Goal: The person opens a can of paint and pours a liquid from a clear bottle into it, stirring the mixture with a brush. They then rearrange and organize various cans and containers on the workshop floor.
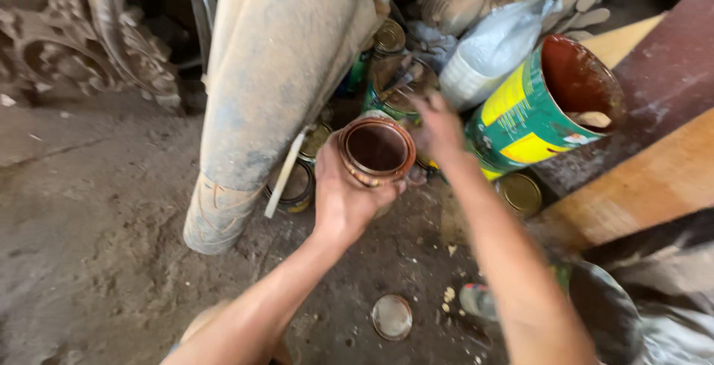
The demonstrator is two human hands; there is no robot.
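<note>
I'm seeing a loose lid lying nearest, below the tin. My left hand is gripping that open tin upright. Beyond it, my right hand is reaching, grip unclear. The tin's dark liquid could slop out if tilted.

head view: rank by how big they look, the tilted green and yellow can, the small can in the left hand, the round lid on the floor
1. tilted green and yellow can
2. small can in the left hand
3. round lid, smallest

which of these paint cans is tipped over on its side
The big green-and-yellow can at the right, its open mouth facing sideways. The small can in the left hand is about upright.
</note>
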